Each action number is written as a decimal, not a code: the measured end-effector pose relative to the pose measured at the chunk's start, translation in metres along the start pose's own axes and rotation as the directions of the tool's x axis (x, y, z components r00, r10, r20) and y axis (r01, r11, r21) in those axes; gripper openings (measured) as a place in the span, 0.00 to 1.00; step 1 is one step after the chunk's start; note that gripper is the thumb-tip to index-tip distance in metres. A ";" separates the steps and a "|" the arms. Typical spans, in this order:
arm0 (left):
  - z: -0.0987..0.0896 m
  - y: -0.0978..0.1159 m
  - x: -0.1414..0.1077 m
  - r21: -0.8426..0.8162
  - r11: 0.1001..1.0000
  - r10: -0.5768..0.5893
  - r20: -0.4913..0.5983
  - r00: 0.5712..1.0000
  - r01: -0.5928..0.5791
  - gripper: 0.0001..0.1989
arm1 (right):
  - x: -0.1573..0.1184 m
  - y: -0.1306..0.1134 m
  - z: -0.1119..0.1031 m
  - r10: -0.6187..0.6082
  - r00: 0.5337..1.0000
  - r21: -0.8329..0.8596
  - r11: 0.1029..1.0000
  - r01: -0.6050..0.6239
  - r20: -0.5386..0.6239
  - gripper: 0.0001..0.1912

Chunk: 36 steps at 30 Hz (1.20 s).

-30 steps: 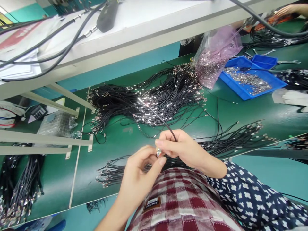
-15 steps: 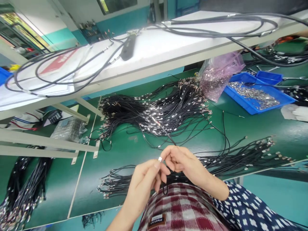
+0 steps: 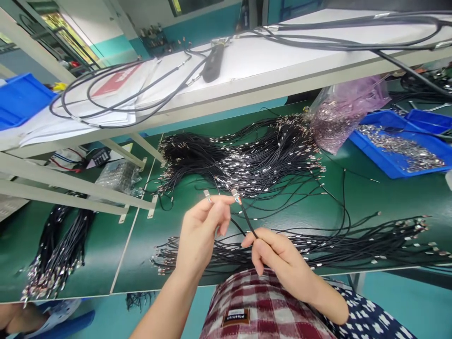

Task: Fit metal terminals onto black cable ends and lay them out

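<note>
Above the bench's front edge, my left hand is closed, thumb pressed against the fingers. A small silvery tip sticks up behind its index finger. My right hand pinches a thin black cable. That cable's bare end, with coloured wires and a silvery tip, stands up against my left index fingertip. Another black cable length runs between both hands; I cannot tell whether it belongs to the same cable. Beneath the hands lies a bundle of black cables with metal-tipped ends.
A large heap of black cables lies behind on the green bench. At right are a pink bag of small metal parts and a blue tray. A white shelf crosses above. More cables hang at left.
My hands have moved apart, the left rising and the right sliding down along the cable. Two silvery tips now show side by side. The view has shifted left.
</note>
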<state>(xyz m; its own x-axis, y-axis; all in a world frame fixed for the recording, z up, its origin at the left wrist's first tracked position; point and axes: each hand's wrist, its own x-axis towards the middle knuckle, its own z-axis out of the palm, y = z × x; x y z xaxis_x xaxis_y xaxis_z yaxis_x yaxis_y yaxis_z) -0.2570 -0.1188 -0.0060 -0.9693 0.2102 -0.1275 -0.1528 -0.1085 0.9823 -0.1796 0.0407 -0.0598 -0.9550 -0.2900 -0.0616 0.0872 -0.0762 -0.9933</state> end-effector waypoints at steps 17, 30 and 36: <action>0.006 -0.004 0.005 0.051 0.993 -0.108 -0.034 0.994 0.109 0.14 | 0.000 0.012 0.003 0.002 1.000 -0.205 0.979 -0.003 -0.005 0.13; 0.010 -0.010 0.001 -0.053 0.990 -0.134 -0.007 0.991 0.134 0.10 | 0.001 0.021 0.004 0.017 1.000 -0.162 0.987 -0.019 -0.013 0.15; 0.011 -0.009 0.001 -0.082 0.980 -0.181 0.005 0.983 0.181 0.09 | 0.001 0.019 0.004 0.030 0.999 -0.126 0.992 -0.031 -0.010 0.15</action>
<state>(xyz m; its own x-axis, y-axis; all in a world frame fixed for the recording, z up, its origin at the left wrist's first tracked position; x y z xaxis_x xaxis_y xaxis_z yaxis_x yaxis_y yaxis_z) -0.2541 -0.1071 -0.0130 -0.9246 0.2311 -0.3027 -0.3410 -0.1480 0.9283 -0.1774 0.0350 -0.0787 -0.9548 -0.2823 -0.0928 0.0810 0.0533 -0.9953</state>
